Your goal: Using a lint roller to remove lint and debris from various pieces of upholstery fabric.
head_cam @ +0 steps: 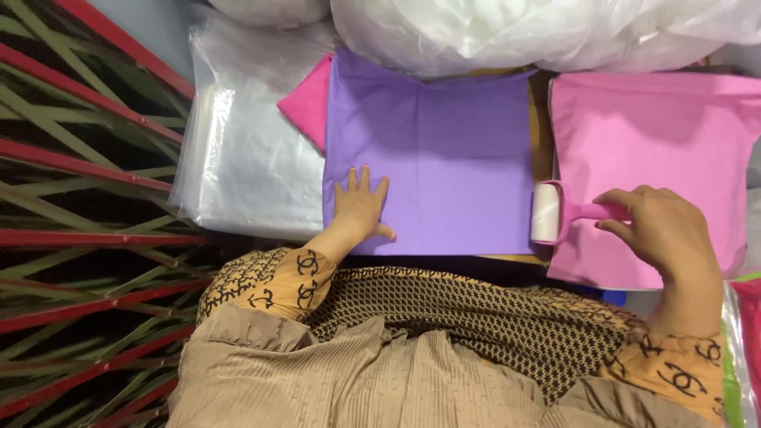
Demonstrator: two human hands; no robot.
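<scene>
Pressing flat on the near left corner of a folded purple cloth [432,158], the left hand [361,208] lies with its fingers spread wide and holds nothing; it only pins the fabric down. The right hand [654,230] is curled around the pink plastic handle of a lint roller [555,212], whose white sticky drum sits upright at the right edge of the purple cloth, just where a folded pink cloth [658,150] begins.

Both cloths look thin, soft and light, so the purple one would likely slide or wrinkle under the drum unless held down by a flat palm, as it is now. The roller seems light and stiff, best gripped along its handle, away from the tacky drum.

A brighter pink piece of fabric [309,103] pokes out from under the purple cloth's far left corner. Left of it lies a stack of clear plastic bags [246,158], slippery by the look of them, and bulky white plastic bags [539,32] crowd the far edge.
</scene>
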